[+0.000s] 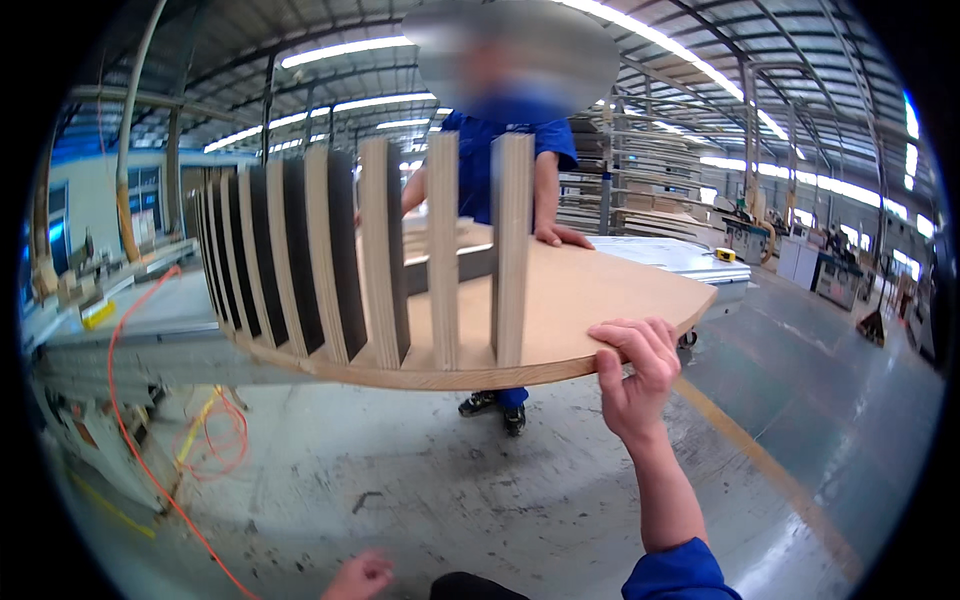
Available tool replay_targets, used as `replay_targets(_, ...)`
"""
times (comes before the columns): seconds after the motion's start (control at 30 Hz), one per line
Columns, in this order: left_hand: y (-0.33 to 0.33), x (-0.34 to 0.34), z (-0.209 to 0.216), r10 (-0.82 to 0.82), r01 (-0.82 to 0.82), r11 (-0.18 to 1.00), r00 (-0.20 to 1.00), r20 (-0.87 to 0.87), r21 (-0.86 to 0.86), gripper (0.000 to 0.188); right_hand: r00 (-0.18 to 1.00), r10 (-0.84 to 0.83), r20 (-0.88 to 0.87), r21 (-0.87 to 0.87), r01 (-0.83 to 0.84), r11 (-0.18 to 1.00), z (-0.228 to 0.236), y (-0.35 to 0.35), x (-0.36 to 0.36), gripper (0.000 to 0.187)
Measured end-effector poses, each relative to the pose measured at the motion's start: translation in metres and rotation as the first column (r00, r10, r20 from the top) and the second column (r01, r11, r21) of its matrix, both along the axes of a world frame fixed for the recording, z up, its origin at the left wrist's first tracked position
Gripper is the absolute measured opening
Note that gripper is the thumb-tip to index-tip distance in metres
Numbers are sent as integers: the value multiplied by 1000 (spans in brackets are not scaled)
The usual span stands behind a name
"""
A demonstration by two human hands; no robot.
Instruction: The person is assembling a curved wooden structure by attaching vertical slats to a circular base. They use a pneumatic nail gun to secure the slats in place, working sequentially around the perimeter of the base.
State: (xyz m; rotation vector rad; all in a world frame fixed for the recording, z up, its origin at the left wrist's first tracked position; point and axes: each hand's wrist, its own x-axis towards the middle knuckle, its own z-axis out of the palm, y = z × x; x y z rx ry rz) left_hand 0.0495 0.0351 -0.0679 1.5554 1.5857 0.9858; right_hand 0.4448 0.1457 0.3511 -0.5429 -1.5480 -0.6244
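Note:
A wooden board with a curved near edge lies in front of me. Upright plywood slats, several of them with black faces, stand in a row along that curve. My right hand grips the near right edge, with its fingers over the top and its thumb at the rim. Low in the picture, away from the board, my left hand is loosely curled, slightly blurred and partly cut off; nothing shows in it. Across the board a person in blue rests one hand on its far edge.
Beneath the board is a grey worktable. An orange hose runs down at the left to the floor. A yellow tape measure lies on the table's far right. Racks of stacked boards and machines stand beyond.

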Motion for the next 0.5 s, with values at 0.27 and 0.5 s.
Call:
replay_targets(0.27, -35, -1, 109, -177, 220, 976, 790, 588, -2, 42, 999, -19, -35, 4, 19, 1000, -1, 1, 2, 19)
replay_targets(0.5, -26, -3, 115, -135, 133, 985, 991, -8, -111, 25, 996, -51, -75, -20, 50, 999, -8, 10, 3, 30)
